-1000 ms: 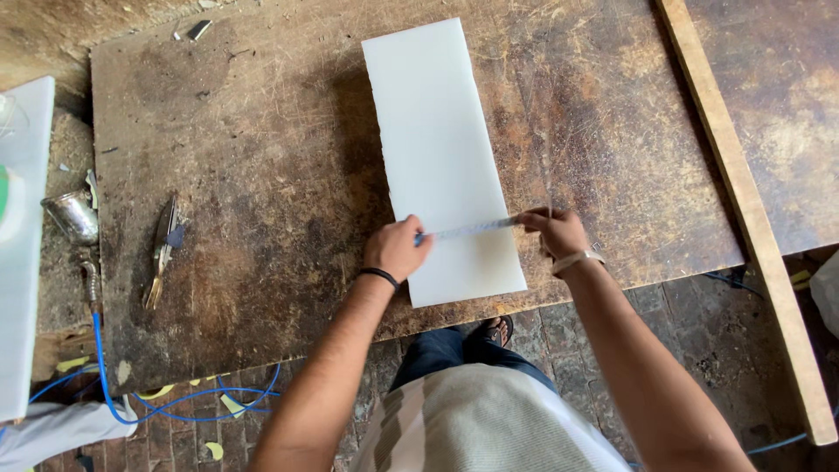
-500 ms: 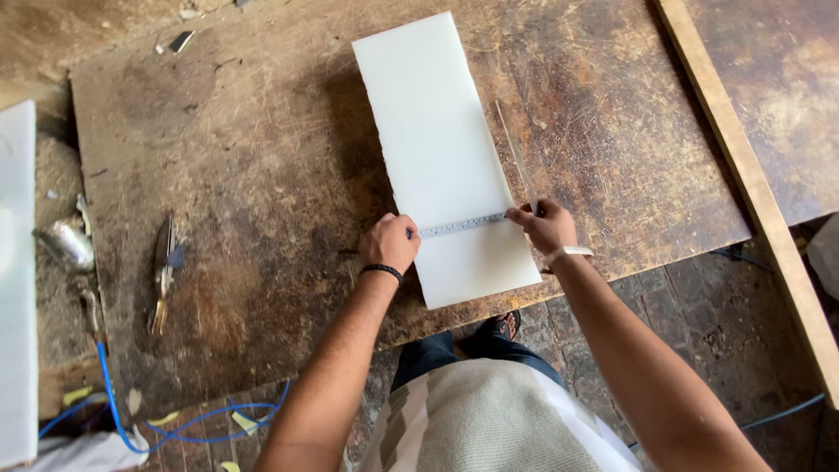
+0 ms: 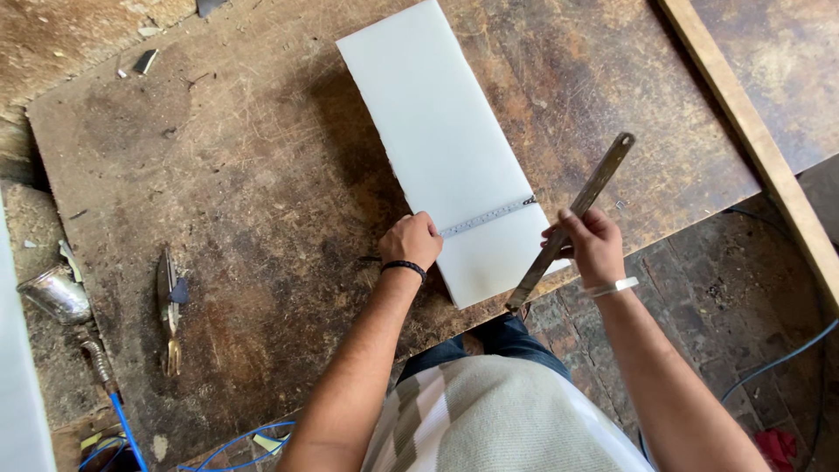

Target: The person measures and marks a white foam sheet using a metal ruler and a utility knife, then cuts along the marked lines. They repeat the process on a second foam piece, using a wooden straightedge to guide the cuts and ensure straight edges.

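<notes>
Head view, looking down on a scarred brown wooden tabletop (image 3: 262,201). A long white rectangular panel (image 3: 437,131) lies flat on it, angled, w/ its near corner at the tabletop's front edge. Left hand (image 3: 411,242) is closed in a loose fist, pressing on the panel's left edge and pinning one end of a thin metal measuring tape strip (image 3: 489,215) that runs across the panel's width; the pinned end is hidden under the fingers. Right hand (image 3: 592,245) is curled around a long flat steel ruler (image 3: 572,218), held tilted above the panel's right edge; its far end, w/ a hole, sits over bare wood, its near end points off the tabletop's edge. Whether the ruler touches the panel cannot be told. At left, well apart from both hands: dark metal snips (image 3: 169,306), a dented shiny metal can (image 3: 57,293), and a coiled spring joined to a blue cable (image 3: 122,419), cut off by the frame bottom. A pale wooden batten (image 3: 752,140) crosses the right side, both ends out of frame. A white sheet edge (image 3: 17,393) is cropped at far left. Person's torso in a striped top fills the bottom centre.
</notes>
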